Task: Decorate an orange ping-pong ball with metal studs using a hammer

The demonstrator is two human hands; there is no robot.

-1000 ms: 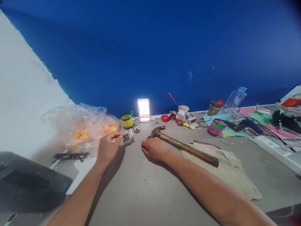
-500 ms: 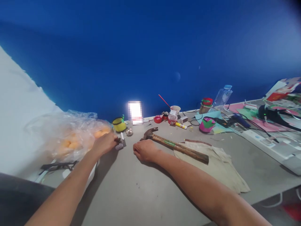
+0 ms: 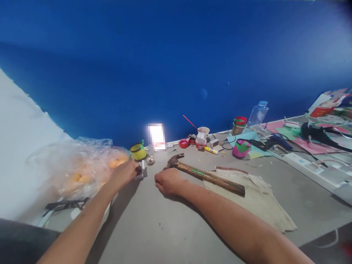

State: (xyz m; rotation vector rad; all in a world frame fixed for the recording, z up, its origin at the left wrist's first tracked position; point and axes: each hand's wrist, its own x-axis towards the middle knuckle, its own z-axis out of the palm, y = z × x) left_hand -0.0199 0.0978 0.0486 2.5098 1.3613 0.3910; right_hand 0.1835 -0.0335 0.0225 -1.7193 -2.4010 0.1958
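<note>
My left hand (image 3: 125,172) is at a small pale box (image 3: 140,175) with an open top. Its fingers are bent together at the box and hide most of what is inside; what they pinch, if anything, cannot be seen. My right hand (image 3: 168,181) rests on the table with its fingers curled in, and anything inside them is hidden. Just behind that hand is the head of a claw hammer (image 3: 205,175), whose wooden handle lies across a beige cloth (image 3: 255,201). A small shiny silver item (image 3: 150,160) sits behind the box.
Left stands a clear plastic bag (image 3: 82,172) of orange fruit. A yellow cup (image 3: 138,151) is by the wall. Further right are a paper cup (image 3: 204,131), a glue stick (image 3: 211,150), a pink pot (image 3: 241,148), a bottle (image 3: 258,114) and a white power strip (image 3: 308,168).
The view has shifted slightly, so things on the table appear a little lower. My left fingers sit further over the small box. My right hand stays curled in the same place.
</note>
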